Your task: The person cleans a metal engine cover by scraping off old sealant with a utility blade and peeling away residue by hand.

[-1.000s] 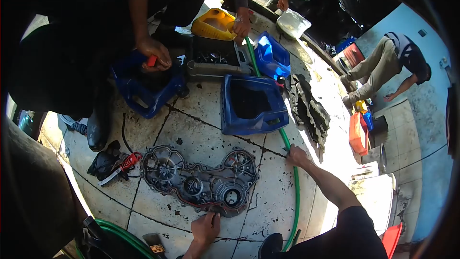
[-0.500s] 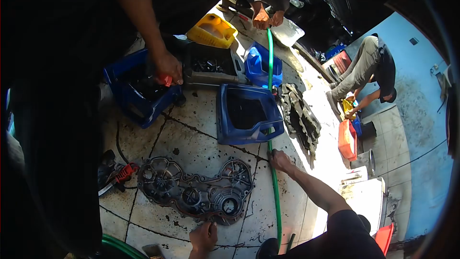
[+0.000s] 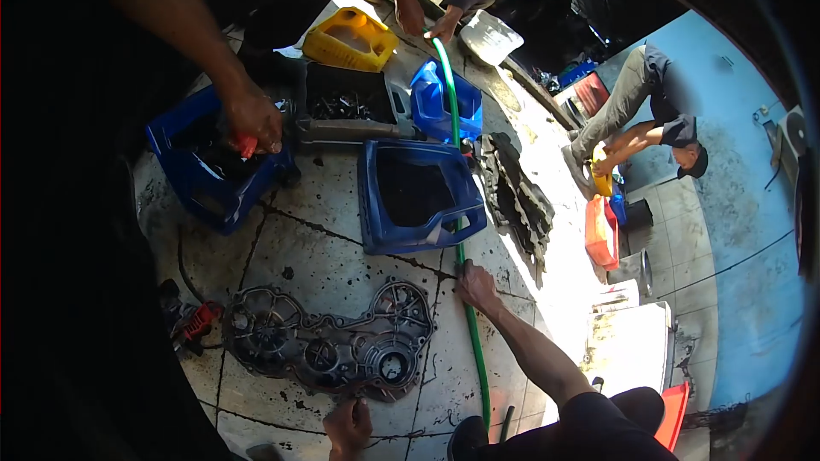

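Note:
A green hose point(image 3: 478, 367) runs along the tiled floor, under or behind a blue cut-open jerrycan point(image 3: 414, 235), to a co-worker's hands at the top. My right hand point(image 3: 478, 287) is closed around the hose, just below that jerrycan. Near the bottom edge, my left hand point(image 3: 348, 427) is curled into a fist; what it holds, if anything, is hidden. Just above the fist lies a greasy metal engine cover point(image 3: 329, 346) with round openings. I cannot tell whether the fist touches the cover.
At left, another person's hand point(image 3: 252, 119) holds something red over a blue cut jerrycan point(image 3: 226, 205). A grey bin point(image 3: 350, 130) holds dark metal parts. Nearby are a yellow cut jerrycan point(image 3: 337, 49), a dark ribbed part point(image 3: 517, 201) and a red-handled tool point(image 3: 198, 322). A co-worker bends at right.
The view has shifted, moving the scene leftward. My right hand stays on the hose and my left stays curled. The top co-worker's hands and hose end moved left; the left co-worker's arm swung left.

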A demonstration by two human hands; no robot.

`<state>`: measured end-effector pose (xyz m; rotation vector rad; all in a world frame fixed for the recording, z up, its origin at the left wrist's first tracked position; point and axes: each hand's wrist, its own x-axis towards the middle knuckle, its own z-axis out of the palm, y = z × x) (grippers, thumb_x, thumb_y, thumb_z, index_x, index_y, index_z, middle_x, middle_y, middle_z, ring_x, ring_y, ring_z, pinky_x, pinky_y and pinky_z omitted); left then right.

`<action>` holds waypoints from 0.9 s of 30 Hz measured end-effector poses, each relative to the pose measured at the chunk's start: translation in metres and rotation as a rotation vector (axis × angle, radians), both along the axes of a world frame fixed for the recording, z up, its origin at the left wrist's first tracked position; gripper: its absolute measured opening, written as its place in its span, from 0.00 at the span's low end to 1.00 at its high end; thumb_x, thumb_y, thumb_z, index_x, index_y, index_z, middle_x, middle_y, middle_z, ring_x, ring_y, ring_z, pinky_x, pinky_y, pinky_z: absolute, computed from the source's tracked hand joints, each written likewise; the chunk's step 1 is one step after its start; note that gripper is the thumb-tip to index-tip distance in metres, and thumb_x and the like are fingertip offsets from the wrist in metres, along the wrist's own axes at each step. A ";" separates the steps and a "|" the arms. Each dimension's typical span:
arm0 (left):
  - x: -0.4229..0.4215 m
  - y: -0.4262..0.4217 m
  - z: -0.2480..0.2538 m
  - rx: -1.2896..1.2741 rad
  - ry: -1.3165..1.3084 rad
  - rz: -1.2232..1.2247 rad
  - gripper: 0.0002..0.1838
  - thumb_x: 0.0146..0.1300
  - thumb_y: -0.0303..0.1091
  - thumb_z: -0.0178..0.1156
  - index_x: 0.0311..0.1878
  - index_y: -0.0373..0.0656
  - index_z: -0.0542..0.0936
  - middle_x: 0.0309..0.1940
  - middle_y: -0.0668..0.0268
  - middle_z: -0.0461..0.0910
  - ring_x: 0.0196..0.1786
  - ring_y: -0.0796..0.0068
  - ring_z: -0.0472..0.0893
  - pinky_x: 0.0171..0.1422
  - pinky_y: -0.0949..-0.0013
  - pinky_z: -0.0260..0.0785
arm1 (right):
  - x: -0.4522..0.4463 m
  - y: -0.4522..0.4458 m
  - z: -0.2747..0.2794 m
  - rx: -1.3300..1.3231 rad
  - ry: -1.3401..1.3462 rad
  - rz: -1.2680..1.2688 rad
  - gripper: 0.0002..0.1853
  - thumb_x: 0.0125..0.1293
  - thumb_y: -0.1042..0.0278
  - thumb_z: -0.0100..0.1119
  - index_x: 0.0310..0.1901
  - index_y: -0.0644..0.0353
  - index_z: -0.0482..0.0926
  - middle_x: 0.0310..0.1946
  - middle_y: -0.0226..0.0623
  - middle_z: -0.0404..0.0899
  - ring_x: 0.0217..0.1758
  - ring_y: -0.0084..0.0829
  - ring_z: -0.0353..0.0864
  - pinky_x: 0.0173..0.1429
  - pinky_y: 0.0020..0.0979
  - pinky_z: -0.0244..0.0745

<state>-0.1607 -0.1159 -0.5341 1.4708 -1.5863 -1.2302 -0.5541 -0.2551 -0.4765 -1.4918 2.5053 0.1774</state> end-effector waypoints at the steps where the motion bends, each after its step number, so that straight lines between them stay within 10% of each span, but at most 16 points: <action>1: -0.001 0.001 -0.002 -0.024 0.003 0.029 0.08 0.63 0.33 0.65 0.31 0.40 0.81 0.18 0.59 0.76 0.18 0.62 0.76 0.25 0.65 0.66 | -0.001 -0.004 -0.003 -0.006 0.026 0.007 0.19 0.72 0.57 0.48 0.42 0.71 0.75 0.31 0.66 0.81 0.38 0.67 0.83 0.44 0.59 0.77; 16: 0.003 0.006 -0.019 -0.112 0.033 0.081 0.08 0.64 0.31 0.65 0.32 0.37 0.80 0.15 0.64 0.72 0.16 0.74 0.70 0.22 0.69 0.61 | 0.006 -0.012 -0.005 0.002 0.000 -0.081 0.17 0.61 0.62 0.55 0.41 0.70 0.79 0.36 0.61 0.84 0.42 0.59 0.86 0.48 0.52 0.81; 18: 0.013 0.020 -0.050 -0.104 -0.075 -0.095 0.10 0.68 0.35 0.63 0.46 0.39 0.82 0.24 0.59 0.78 0.24 0.60 0.78 0.31 0.60 0.72 | 0.005 -0.027 0.000 0.016 -0.008 -0.078 0.15 0.61 0.63 0.55 0.41 0.69 0.80 0.36 0.60 0.85 0.43 0.57 0.87 0.49 0.50 0.82; 22: 0.001 0.002 -0.009 -0.061 -0.004 0.039 0.07 0.64 0.30 0.65 0.33 0.37 0.81 0.15 0.63 0.72 0.16 0.75 0.71 0.23 0.70 0.61 | 0.004 -0.017 -0.002 0.021 -0.030 -0.074 0.17 0.62 0.62 0.55 0.43 0.69 0.80 0.36 0.61 0.85 0.41 0.57 0.87 0.46 0.51 0.83; 27: -0.007 -0.008 0.011 -0.030 0.036 0.057 0.07 0.66 0.31 0.63 0.42 0.37 0.84 0.14 0.65 0.71 0.17 0.79 0.70 0.23 0.70 0.61 | 0.004 -0.020 -0.006 -0.018 -0.029 -0.110 0.17 0.62 0.63 0.55 0.43 0.70 0.79 0.37 0.61 0.85 0.41 0.58 0.87 0.44 0.51 0.84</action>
